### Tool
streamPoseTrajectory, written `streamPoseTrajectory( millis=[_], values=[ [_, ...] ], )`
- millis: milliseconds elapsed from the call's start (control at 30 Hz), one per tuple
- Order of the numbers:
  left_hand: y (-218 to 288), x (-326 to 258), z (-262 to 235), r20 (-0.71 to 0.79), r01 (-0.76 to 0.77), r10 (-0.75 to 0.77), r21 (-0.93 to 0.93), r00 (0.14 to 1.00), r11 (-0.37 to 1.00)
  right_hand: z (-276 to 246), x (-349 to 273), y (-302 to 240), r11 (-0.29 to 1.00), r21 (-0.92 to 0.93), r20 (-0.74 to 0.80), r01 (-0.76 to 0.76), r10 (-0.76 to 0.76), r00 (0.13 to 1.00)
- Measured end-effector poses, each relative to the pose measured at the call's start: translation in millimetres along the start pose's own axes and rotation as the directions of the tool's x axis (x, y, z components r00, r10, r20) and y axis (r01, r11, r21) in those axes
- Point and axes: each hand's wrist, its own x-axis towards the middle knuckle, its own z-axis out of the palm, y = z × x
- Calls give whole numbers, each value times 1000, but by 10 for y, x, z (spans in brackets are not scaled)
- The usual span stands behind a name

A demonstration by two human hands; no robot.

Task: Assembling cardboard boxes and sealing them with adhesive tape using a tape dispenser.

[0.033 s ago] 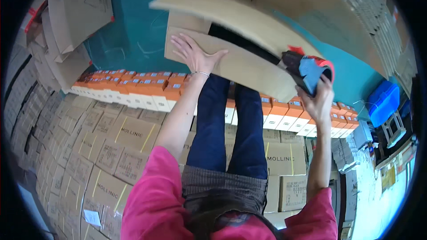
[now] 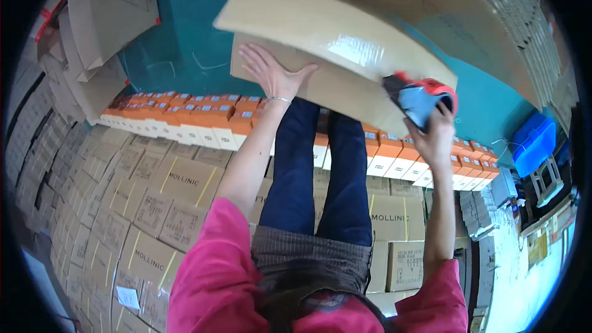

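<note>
In front of me lies a brown cardboard carton, its far flap (image 2: 296, 15) tilted over the near flap (image 2: 345, 89). My left hand (image 2: 271, 75) rests on the left part of the near flap with fingers spread and thumb out. My right hand (image 2: 433, 137) is closed around a tape dispenser (image 2: 419, 100) with a red and black body and a blue-grey part. The dispenser is at the carton's right end, next to where the flaps come together. The carton's inside is hidden.
A row of orange-and-white small boxes (image 2: 213, 126) runs along the near side of the green surface (image 2: 191, 12). Folded cartons (image 2: 114, 12) stand at the left, more cardboard (image 2: 456, 18) at the far right. A blue bin (image 2: 533, 143) sits right; stacked cartons (image 2: 185, 179) lie below.
The far flap has come down over the near one, and the dark gap between them is covered. My right hand with the tape dispenser has shifted slightly left. My left hand stays on the carton.
</note>
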Motion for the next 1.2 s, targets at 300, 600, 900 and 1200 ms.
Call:
streamPoseTrajectory(
  millis=[300,600,900,1200],
  values=[
    [-222,474,-387,109,-599,602,-65,791,798,1,128,-603,887,393,137,-243,204,969],
    [-128,772,-578,78,-463,598,-558,798,689,1017,926,-755,904,334,369,-266,134,920],
    [22,844,-562,655,415,336,-717,677,561,1039,934,-786,905,384,327,-180,49,944],
    [-887,1238,-819,201,348,-289,-398,936,849,883,1294,-1303,929,-40,495,-367,337,801]
  ],
)
